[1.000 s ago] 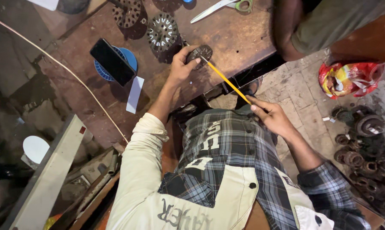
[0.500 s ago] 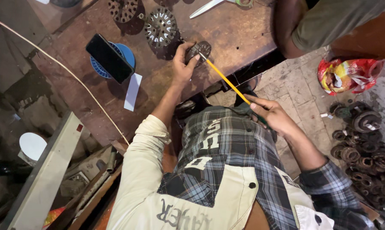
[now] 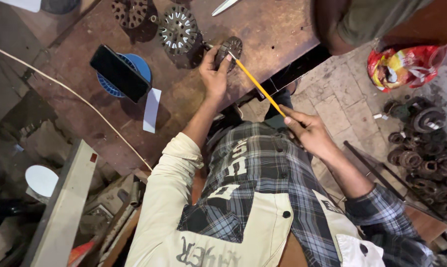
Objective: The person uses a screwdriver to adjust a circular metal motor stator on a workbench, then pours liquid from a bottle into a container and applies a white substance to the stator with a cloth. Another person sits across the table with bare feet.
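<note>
Red-yellow snack bag (image 3: 404, 66) on floor far right, white paper slip (image 3: 151, 110) beside blue spool (image 3: 129, 74), left hand (image 3: 214, 74) clamped on small stator (image 3: 229, 48), right hand (image 3: 310, 131) pinching yellow stick (image 3: 258, 87), view shifted slightly since earlier

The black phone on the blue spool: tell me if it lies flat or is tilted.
Tilted. The black phone leans across the blue spool, one end raised on the spool's rim, the other end lower toward the brown table.

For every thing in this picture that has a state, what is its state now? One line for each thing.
Left hand: closed around the small round metal part, on the workbench.
Small round metal part: held on edge, touched by the stick's tip.
Yellow stick: slanted, far end at the part, near end in the right hand.
Right hand: gripping the stick.
Phone: lying dark on the blue spool.
Blue spool: flat on the workbench.
</note>
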`<action>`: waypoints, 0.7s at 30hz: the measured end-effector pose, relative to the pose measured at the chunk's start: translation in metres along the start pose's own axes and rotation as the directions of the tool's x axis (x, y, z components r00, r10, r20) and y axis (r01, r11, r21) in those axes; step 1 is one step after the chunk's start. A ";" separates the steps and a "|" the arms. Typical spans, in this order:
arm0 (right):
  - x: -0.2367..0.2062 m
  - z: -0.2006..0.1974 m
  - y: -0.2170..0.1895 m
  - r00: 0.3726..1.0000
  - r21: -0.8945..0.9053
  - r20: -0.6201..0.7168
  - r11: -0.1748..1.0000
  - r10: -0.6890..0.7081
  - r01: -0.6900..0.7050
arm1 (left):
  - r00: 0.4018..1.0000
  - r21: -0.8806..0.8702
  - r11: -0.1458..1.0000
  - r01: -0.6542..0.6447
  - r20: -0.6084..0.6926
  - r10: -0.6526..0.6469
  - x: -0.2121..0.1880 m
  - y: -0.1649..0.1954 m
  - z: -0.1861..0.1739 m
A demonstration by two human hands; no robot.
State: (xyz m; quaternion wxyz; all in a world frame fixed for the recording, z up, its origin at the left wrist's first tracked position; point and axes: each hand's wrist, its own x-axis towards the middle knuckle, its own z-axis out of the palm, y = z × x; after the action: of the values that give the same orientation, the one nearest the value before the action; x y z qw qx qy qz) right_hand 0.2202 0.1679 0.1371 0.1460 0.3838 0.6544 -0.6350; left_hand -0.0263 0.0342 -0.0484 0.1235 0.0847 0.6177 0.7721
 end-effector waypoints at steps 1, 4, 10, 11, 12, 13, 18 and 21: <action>0.000 0.003 0.003 1.000 -0.002 -0.015 1.000 0.015 -0.015 | 1.000 0.003 1.000 0.007 0.008 -0.007 0.000 0.000 -0.001; 0.000 0.012 0.015 0.996 -0.041 -0.062 0.997 -0.063 0.060 | 0.999 0.013 1.000 0.026 0.026 -0.026 -0.001 -0.002 -0.003; 0.001 0.043 0.045 0.901 -0.814 -0.070 0.547 -0.428 0.197 | 0.997 0.046 0.997 0.056 0.050 -0.058 -0.004 -0.010 -0.014; 0.002 0.047 0.047 0.873 -0.802 -0.093 0.555 -0.478 0.218 | 0.997 0.065 0.996 0.054 0.058 -0.058 -0.003 -0.011 -0.017; 0.004 0.051 0.049 0.842 -0.792 -0.117 0.561 -0.527 0.241 | 0.996 0.085 0.995 0.050 0.067 -0.056 -0.002 -0.011 -0.019; 0.005 0.052 0.050 0.805 -0.784 -0.137 0.560 -0.578 0.268 | 0.995 0.073 0.996 0.047 0.088 -0.053 0.000 -0.012 -0.020; 0.005 0.049 0.056 0.814 -0.521 -0.159 0.748 -0.559 0.412 | 0.992 0.035 0.999 -0.036 0.121 0.031 0.001 -0.013 -0.020; 0.011 0.053 0.063 0.838 -0.789 -0.125 0.565 -0.531 0.241 | 0.991 0.036 0.998 0.056 0.118 -0.060 0.002 -0.010 -0.016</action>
State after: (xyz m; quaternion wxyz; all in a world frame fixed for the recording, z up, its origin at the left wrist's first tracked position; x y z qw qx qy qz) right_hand 0.2404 0.1153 0.0764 0.0264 0.2397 0.9386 -0.2467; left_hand -0.0318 0.0219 -0.0621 0.1811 0.1144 0.6238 0.7516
